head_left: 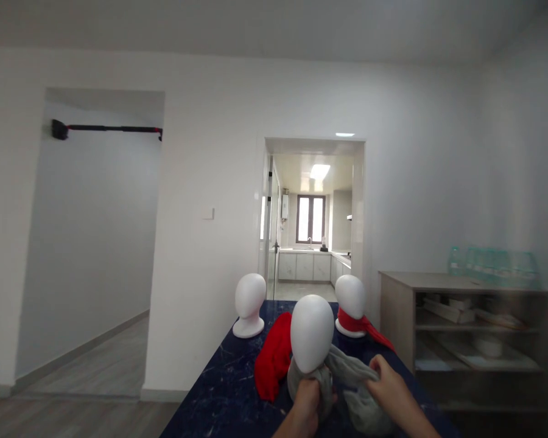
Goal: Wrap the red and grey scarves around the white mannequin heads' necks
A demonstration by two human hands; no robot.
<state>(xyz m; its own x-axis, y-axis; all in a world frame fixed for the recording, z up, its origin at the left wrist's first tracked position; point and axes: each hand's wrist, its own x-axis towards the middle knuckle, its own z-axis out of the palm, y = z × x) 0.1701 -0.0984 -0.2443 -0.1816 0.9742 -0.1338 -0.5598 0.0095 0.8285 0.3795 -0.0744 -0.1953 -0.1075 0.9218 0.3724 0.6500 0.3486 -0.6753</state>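
A white mannequin head point(312, 331) stands upright at the near middle of the table, with a grey scarf point(351, 366) around its neck. My left hand point(307, 398) is closed on the scarf just below the chin. To the right, my right hand point(387, 383) pinches a stretch of the same scarf, pulled out sideways from the neck. Loose grey fabric hangs beneath my right hand. Beside the head, on its left, lies a bunched red scarf point(274, 356).
Farther back on the dark blue table point(223, 389) stand a bare mannequin head point(250, 298) at left and another mannequin head point(351, 296) at right, wearing a red scarf point(351, 322). A wooden shelf unit point(397, 310) with bottles point(497, 264) on top stands right of the table.
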